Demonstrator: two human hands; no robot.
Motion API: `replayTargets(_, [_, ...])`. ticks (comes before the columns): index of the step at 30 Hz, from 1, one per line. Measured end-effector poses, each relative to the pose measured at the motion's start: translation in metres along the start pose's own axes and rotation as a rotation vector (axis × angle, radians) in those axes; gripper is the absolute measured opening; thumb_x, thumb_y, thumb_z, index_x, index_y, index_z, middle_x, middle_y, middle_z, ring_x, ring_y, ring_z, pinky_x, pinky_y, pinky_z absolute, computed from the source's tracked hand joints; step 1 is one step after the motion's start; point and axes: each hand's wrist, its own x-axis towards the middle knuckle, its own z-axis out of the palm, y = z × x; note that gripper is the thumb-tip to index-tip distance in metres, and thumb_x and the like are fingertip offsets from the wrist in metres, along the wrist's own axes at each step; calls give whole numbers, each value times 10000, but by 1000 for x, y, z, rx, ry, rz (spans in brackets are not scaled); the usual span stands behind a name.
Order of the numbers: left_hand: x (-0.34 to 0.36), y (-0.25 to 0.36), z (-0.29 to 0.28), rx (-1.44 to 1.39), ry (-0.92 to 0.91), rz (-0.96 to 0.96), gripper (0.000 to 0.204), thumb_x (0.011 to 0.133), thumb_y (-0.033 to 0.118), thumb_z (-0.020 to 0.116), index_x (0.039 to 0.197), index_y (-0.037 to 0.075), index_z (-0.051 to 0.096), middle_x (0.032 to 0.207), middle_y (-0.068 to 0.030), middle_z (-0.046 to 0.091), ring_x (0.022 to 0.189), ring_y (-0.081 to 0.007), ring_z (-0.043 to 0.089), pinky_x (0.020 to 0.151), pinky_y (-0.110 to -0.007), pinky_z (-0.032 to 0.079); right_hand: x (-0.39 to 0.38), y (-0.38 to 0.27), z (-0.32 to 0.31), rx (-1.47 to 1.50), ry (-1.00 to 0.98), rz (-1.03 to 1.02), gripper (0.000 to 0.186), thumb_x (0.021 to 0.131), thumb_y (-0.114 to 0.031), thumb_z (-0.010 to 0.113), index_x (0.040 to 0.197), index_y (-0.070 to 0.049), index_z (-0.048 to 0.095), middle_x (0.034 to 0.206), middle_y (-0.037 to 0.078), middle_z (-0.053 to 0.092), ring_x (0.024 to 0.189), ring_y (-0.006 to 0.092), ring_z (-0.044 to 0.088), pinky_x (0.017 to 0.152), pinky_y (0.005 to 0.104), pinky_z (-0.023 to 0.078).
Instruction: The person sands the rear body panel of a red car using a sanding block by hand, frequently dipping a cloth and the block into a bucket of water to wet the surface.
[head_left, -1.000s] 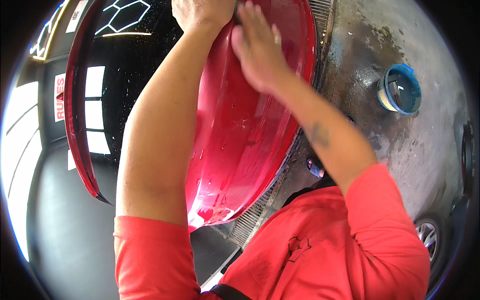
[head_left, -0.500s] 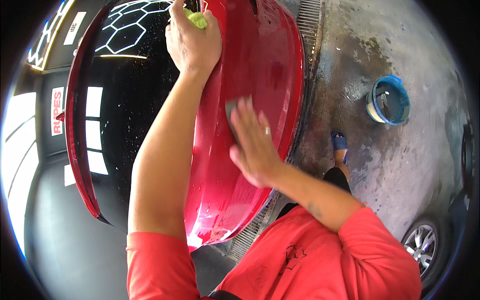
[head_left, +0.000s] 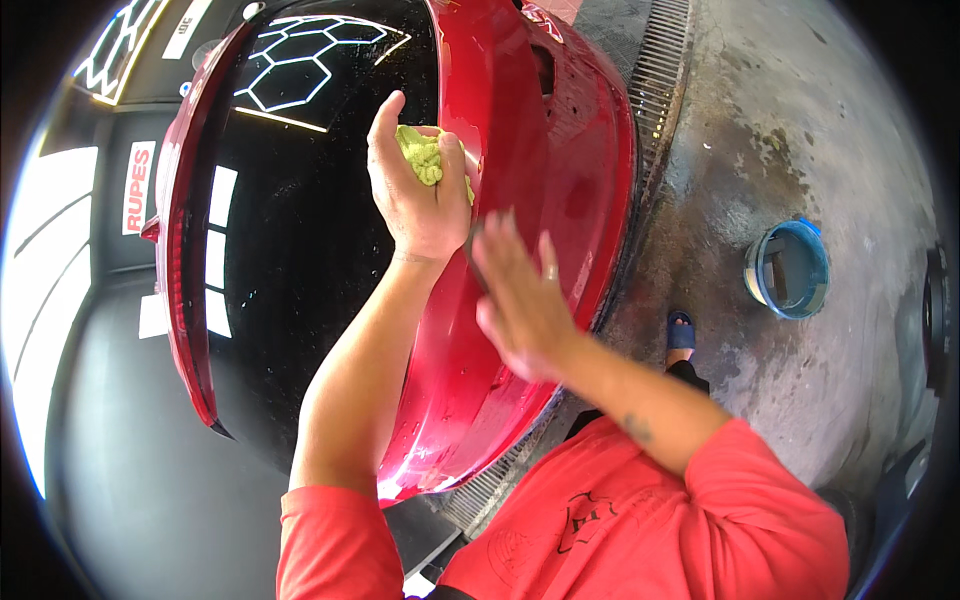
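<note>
A red car's rear body panel (head_left: 585, 150) lies in front of me, wet with drops, beside its black rear window (head_left: 290, 200). My left hand (head_left: 422, 205) is closed round a crumpled yellow-green cloth (head_left: 422, 157), at the border of glass and red paint. Just to its right, my right hand (head_left: 525, 300) lies flat against the red panel, blurred by motion, with a ring on one finger. Under its fingers is a thin grey pad (head_left: 472, 243); only a dark edge of it shows, and its exact kind is unclear.
A blue-rimmed bucket (head_left: 757, 280) holding greyish water and a flat object stands on the wet concrete floor (head_left: 740, 370) at right. A drain grate (head_left: 660, 75) runs along the car. My foot in a blue slipper (head_left: 681, 330) stands between car and bucket.
My left hand has come nearer with the cloth, closing the gap to my right hand. The right hand is still rubbing on the panel. The whole view has shifted a little.
</note>
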Motion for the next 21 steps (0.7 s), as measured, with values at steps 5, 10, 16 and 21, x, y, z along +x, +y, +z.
replayTargets(5, [13, 11, 13, 21, -19, 78, 627, 1066, 86, 696, 1619, 13, 409, 1051, -113, 735, 850, -170, 711, 796, -338, 584, 185, 104, -62, -42, 232, 233, 677, 1201, -481, 359, 1724, -51, 356, 1821, 212, 307, 1710, 382, 234, 1326, 727, 187])
replayTargets(10, [-2, 1, 5, 12, -64, -23, 633, 1051, 42, 703, 1616, 7, 420, 1053, -104, 731, 801, -142, 699, 754, -310, 577, 34, 25, -13, -42, -13, -33, 791, 1170, -404, 397, 1778, 25, 130, 1859, 287, 83, 1732, 468, 58, 1326, 743, 44])
replayTargets(16, [14, 13, 5, 131, -101, 75, 607, 1030, 41, 728, 1586, 11, 486, 1055, -88, 731, 869, -162, 700, 815, -333, 576, 206, 147, -59, -17, 155, 122, 750, 1196, -483, 384, 1773, -35, 217, 1863, 223, 160, 1723, 409, 174, 1340, 687, 176])
replayTargets(21, [6, 9, 5, 135, -127, 6, 588, 1019, 43, 742, 1563, 1, 522, 1057, -84, 724, 927, -169, 696, 860, -346, 571, 157, 129, -41, -8, 161, 73, 735, 1199, -456, 386, 1768, -22, 219, 1866, 223, 142, 1729, 401, 140, 1353, 669, 172])
